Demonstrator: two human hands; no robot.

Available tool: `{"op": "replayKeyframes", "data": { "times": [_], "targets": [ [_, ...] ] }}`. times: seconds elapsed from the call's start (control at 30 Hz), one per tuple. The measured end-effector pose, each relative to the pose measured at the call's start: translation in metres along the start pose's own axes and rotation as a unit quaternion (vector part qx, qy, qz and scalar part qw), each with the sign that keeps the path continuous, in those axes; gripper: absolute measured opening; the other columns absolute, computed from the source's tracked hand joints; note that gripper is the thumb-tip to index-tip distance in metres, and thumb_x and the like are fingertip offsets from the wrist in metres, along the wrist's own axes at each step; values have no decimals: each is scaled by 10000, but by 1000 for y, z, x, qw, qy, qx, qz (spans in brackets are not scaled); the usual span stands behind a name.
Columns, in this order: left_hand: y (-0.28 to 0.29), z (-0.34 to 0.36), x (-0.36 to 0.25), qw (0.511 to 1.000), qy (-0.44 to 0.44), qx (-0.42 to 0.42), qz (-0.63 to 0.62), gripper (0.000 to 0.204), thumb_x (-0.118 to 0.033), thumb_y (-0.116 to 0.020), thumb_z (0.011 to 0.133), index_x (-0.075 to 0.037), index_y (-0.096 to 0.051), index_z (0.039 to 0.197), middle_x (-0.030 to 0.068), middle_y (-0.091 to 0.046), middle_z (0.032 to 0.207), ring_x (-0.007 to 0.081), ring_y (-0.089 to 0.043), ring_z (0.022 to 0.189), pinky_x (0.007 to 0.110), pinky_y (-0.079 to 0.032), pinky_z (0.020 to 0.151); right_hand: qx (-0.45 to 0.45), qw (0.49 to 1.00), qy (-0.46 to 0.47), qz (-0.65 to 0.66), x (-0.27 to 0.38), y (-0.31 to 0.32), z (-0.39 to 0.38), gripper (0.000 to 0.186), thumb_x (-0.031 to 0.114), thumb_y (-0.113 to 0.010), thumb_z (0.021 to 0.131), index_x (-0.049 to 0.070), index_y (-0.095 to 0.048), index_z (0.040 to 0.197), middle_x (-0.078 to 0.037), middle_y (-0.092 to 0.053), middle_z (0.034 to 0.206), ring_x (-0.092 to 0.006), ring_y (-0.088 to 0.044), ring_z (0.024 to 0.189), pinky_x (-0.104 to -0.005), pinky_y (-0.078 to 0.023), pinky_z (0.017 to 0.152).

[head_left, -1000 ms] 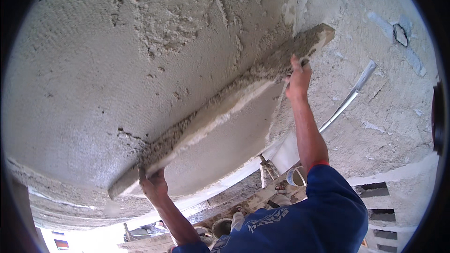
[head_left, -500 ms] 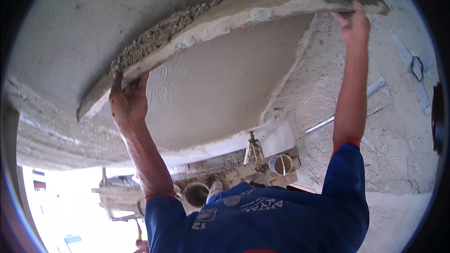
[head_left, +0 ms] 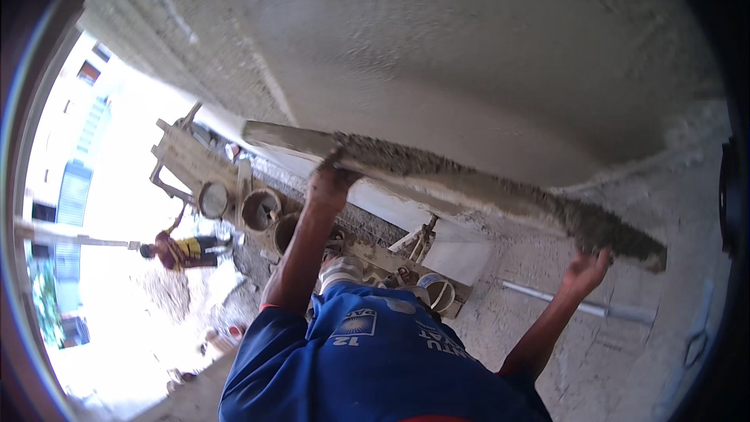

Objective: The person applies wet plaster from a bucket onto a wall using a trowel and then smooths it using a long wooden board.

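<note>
A long screed board (head_left: 484, 202) lies across both my hands, sloping down from its left end to its right end. Wet grey mortar (head_left: 406, 158) is heaped along its upper edge, thickest near the middle left and at the right end. My left hand (head_left: 332, 186) is closed around the board left of its middle, with a mortar-smeared thumb over the edge. Near the right end, my right hand (head_left: 586, 270) grips it from below. Behind the board is a freshly plastered wall (head_left: 469, 70), its surface smooth and damp-looking.
Wooden scaffold planks (head_left: 183, 158) run below, carrying several buckets, including a mortar bucket (head_left: 262, 209) and a pale bucket (head_left: 439, 291). A metal strip (head_left: 551, 298) shows against the rough wall at right. Far below left, a person (head_left: 187, 250) stands on the ground.
The board has come down from high on the wall, and its slope has reversed: its right end is now lower. Both hands still hold it. The view has swung toward the left.
</note>
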State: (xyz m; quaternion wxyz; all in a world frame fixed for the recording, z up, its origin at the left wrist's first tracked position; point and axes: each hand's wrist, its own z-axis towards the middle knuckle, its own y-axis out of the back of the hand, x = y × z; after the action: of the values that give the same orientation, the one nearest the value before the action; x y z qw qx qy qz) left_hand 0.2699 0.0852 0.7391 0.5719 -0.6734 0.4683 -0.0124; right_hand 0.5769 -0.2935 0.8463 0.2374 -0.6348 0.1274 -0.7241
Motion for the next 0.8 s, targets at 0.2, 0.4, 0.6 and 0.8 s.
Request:
{"op": "replayKeyframes", "data": {
  "times": [0.2, 0.4, 0.6, 0.8],
  "targets": [
    [119, -11, 58, 987, 29, -117, -108, 294, -237, -504, 877, -31, -493, 1085, 179, -505, 1116, 288, -506, 1012, 425, -480, 785, 119, 986, -111, -22, -24, -9, -27, 475, 215, -586, 811, 74, -428, 1236, -94, -494, 1216, -245, -501, 1080, -412, -500, 814],
    [162, -18, 88, 963, 40, -216, -157, 288, -275, -499, 887, -27, -503, 1032, 179, -564, 981, 322, -543, 915, 447, -447, 816, 202, 965, -124, -115, -23, -39, -58, 435, 136, -593, 773, -11, -476, 1165, -133, -515, 1167, -252, -524, 1038, -410, -516, 798],
    [244, -34, 91, 914, 35, -307, -262, 322, -285, -494, 887, -2, -491, 1041, 195, -543, 1026, 331, -530, 960, 457, -442, 845, 298, 922, -129, -210, -56, -101, -87, 254, 113, -617, 729, -52, -563, 914, -119, -579, 942, -224, -584, 832, -400, -535, 726],
    [307, -39, 91, 865, 0, -353, -356, 365, -273, -475, 899, 0, -426, 1135, 211, -451, 1186, 352, -462, 1073, 471, -402, 906, 349, 901, -74, -246, -104, -190, -155, 285, 60, -646, 679, -59, -520, 905, -96, -540, 908, -187, -560, 787, -350, -538, 632]
  ]
}}
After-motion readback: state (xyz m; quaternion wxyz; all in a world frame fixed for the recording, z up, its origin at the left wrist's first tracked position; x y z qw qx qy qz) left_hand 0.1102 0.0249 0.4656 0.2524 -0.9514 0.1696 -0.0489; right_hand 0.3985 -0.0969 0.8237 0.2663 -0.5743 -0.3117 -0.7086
